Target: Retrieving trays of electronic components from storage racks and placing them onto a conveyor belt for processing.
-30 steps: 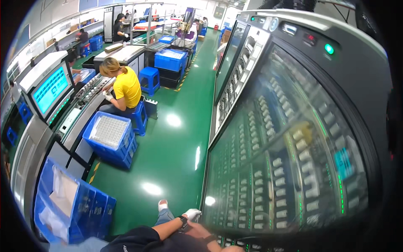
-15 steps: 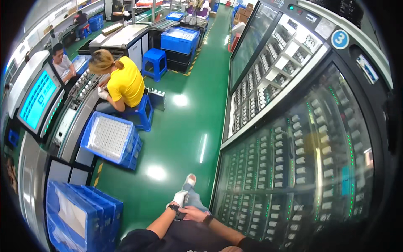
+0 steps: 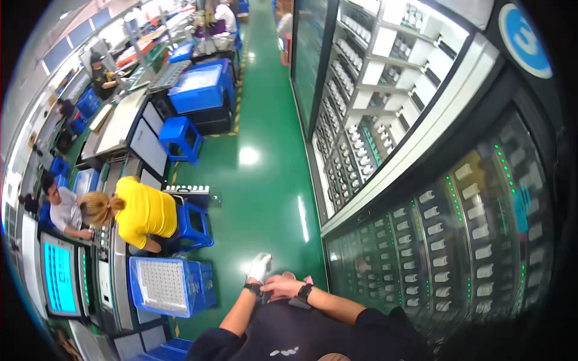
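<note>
My left hand (image 3: 260, 268) wears a white glove and is held out in front of my body. A black watch (image 3: 253, 288) circles that wrist. How its fingers are bent cannot be made out. My right hand (image 3: 282, 287) is bare, with a dark band (image 3: 305, 293) round the wrist. Its fingers are closed right beside the left wrist and the watch. Something small and dark shows under these fingers, too small to name. Both forearms come in from the lower edge over my dark shirt.
Tall glass-fronted cabinets (image 3: 421, 265) with rows of white units line the right side. At left, a person in yellow (image 3: 144, 210) sits on a blue stool (image 3: 195, 225) beside a blue crate (image 3: 201, 283) of white parts. The green floor (image 3: 259, 198) runs ahead between them.
I have moved forward along the aisle; the seated person, crate and cabinets have shifted nearer. The right hand stays at the left wrist, and both hands sit slightly higher in view.
</note>
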`<state>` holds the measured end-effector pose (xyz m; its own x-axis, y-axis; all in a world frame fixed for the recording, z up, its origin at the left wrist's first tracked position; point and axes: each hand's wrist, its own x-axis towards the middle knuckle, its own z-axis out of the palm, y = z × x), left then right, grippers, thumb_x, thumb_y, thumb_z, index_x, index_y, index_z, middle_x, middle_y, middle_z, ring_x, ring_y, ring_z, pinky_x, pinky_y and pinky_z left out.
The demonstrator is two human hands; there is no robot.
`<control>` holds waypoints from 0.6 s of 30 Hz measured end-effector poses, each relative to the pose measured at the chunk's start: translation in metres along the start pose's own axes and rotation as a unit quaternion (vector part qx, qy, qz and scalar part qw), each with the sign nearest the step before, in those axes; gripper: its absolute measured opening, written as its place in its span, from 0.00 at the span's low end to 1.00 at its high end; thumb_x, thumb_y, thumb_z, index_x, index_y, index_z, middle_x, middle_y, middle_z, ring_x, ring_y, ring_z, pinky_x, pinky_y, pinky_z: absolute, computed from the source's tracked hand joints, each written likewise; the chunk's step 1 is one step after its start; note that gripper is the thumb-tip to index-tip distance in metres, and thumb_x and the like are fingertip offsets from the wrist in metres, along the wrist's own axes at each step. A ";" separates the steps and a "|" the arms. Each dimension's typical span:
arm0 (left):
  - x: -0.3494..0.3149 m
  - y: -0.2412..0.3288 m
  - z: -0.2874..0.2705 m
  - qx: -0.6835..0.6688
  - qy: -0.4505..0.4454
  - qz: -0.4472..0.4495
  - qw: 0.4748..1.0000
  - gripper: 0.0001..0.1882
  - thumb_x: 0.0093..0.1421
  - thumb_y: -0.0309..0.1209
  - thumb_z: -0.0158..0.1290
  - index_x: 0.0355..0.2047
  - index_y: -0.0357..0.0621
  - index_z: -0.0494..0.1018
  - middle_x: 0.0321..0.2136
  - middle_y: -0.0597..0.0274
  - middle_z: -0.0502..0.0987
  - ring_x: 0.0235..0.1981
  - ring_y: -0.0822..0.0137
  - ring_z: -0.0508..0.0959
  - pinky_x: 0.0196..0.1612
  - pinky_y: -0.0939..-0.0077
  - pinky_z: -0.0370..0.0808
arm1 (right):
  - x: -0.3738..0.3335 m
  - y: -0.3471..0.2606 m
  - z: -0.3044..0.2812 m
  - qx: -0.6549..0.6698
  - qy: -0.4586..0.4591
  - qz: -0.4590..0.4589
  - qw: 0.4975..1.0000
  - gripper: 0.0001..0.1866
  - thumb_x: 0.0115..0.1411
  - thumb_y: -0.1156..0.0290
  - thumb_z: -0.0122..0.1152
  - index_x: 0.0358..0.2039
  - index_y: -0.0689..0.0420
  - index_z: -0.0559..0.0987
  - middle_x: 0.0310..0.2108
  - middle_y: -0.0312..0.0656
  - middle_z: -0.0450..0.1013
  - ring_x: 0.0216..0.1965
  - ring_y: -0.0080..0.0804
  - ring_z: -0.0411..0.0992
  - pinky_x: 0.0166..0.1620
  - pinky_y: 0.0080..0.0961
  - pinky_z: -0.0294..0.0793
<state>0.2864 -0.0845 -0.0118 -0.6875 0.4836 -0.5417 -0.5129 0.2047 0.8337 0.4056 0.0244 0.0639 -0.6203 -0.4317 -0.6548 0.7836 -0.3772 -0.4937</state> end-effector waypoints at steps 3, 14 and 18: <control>0.065 0.034 0.030 -0.037 -0.026 -0.028 0.999 0.09 0.70 0.37 0.56 0.36 0.46 0.77 0.23 0.69 0.76 0.22 0.76 0.72 0.27 0.79 0.70 | 0.007 -0.053 -0.042 0.053 0.014 -0.047 0.997 0.20 0.66 0.61 0.71 0.49 0.61 0.76 0.38 0.36 0.75 0.38 0.24 0.76 0.39 0.24 0.77; 0.346 0.227 0.053 0.001 -0.167 -0.053 0.984 0.08 0.71 0.34 0.56 0.40 0.44 0.78 0.25 0.70 0.77 0.23 0.78 0.74 0.27 0.82 0.71 | 0.055 -0.336 -0.215 0.024 0.318 -0.167 0.933 0.16 0.69 0.60 0.60 0.51 0.57 0.80 0.46 0.38 0.81 0.47 0.25 0.79 0.48 0.25 0.78; 0.432 0.302 0.040 0.021 -0.183 -0.056 0.981 0.08 0.71 0.33 0.55 0.41 0.41 0.78 0.28 0.69 0.77 0.25 0.78 0.75 0.29 0.82 0.71 | 0.061 -0.462 -0.292 -0.031 0.401 -0.236 0.885 0.13 0.69 0.65 0.59 0.50 0.57 0.79 0.41 0.35 0.81 0.41 0.22 0.78 0.42 0.23 0.77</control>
<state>-0.1447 0.2204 0.0100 -0.3938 0.7281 -0.5611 -0.5476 0.3044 0.7794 0.0156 0.4121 0.0849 -0.6751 0.4912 -0.5504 0.4596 -0.3035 -0.8346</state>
